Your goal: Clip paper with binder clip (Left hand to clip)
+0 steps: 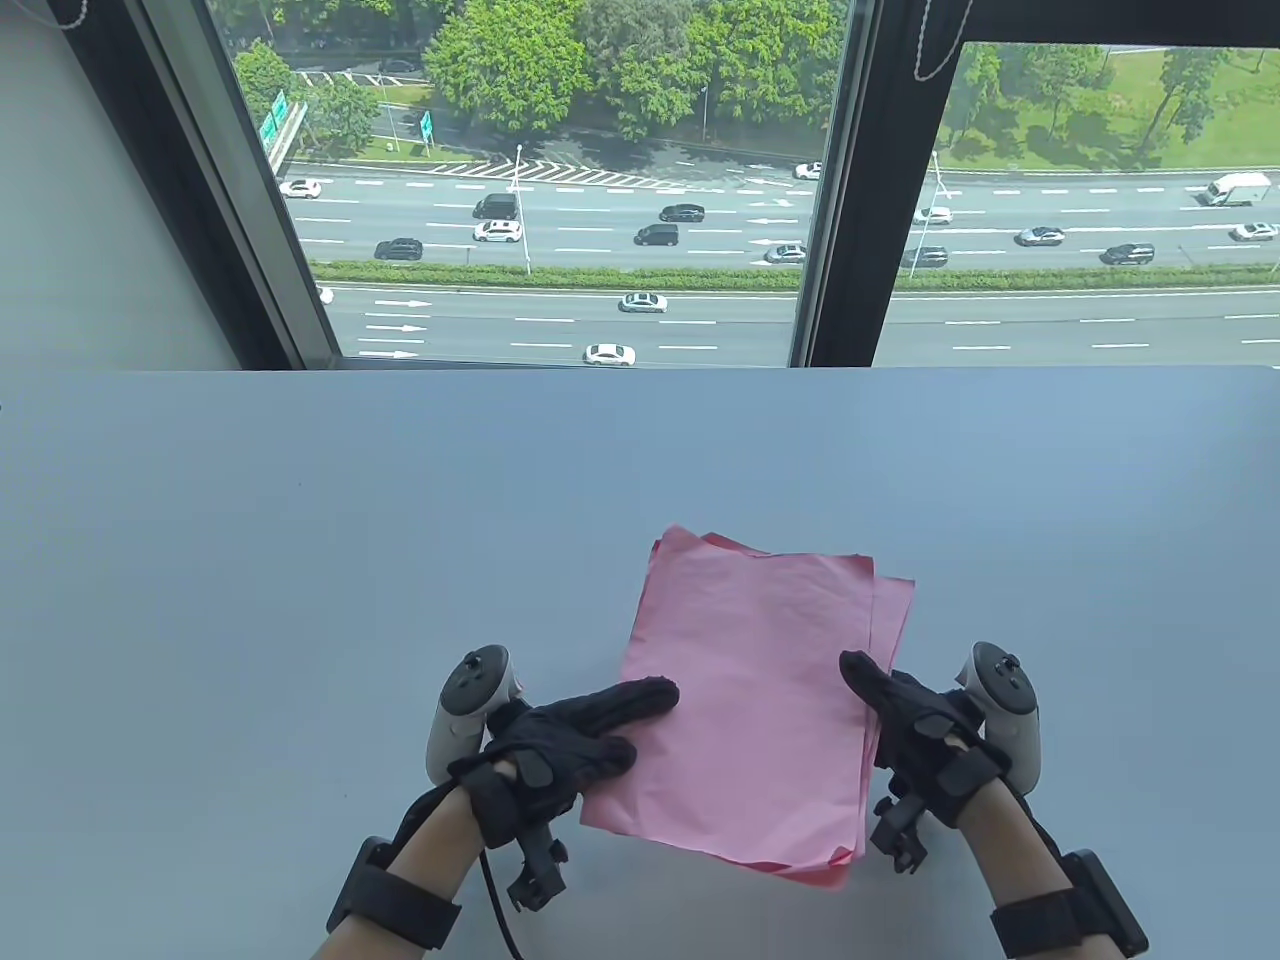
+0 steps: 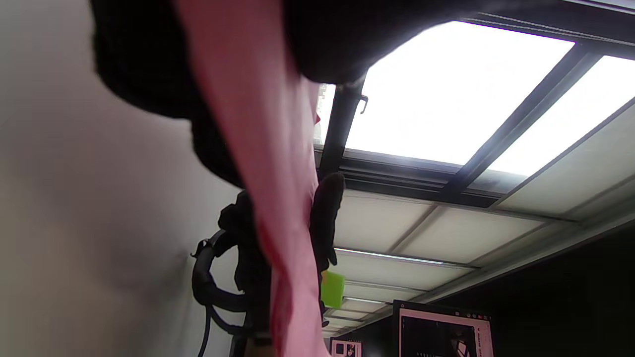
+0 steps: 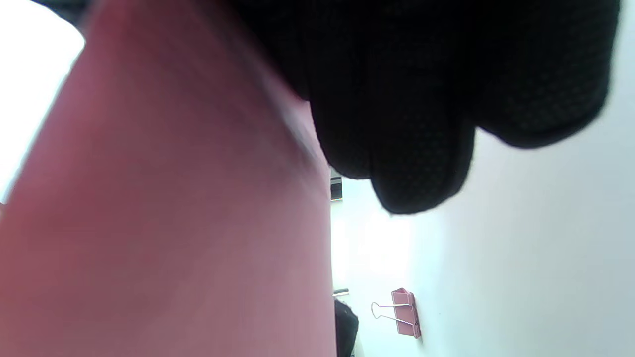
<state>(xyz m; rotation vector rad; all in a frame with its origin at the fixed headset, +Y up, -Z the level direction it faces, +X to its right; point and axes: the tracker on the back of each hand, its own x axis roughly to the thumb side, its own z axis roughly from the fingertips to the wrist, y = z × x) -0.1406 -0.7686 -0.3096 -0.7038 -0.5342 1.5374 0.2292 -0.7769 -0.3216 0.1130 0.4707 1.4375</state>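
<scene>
Below the highway window (image 1: 560, 190), on the pale grey table (image 1: 300, 560), your left hand (image 1: 570, 745) and right hand (image 1: 915, 725) each pinch an edge of the pink paper stack (image 1: 760, 690). Behind that stack, the pink binder clip (image 3: 406, 312) lies on the table.

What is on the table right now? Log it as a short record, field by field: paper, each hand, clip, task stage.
paper: stack of pink paper sheets, loosely aligned, its edges fanned at the far corners
left hand: black-gloved left hand holds the stack's left edge, thumb on top
right hand: black-gloved right hand holds the stack's right edge
clip: pink binder clip with silver wire handles, lying on the white table, apart from the stack; seen only in the right wrist view
task stage: clip not yet picked up, paper unclipped
</scene>
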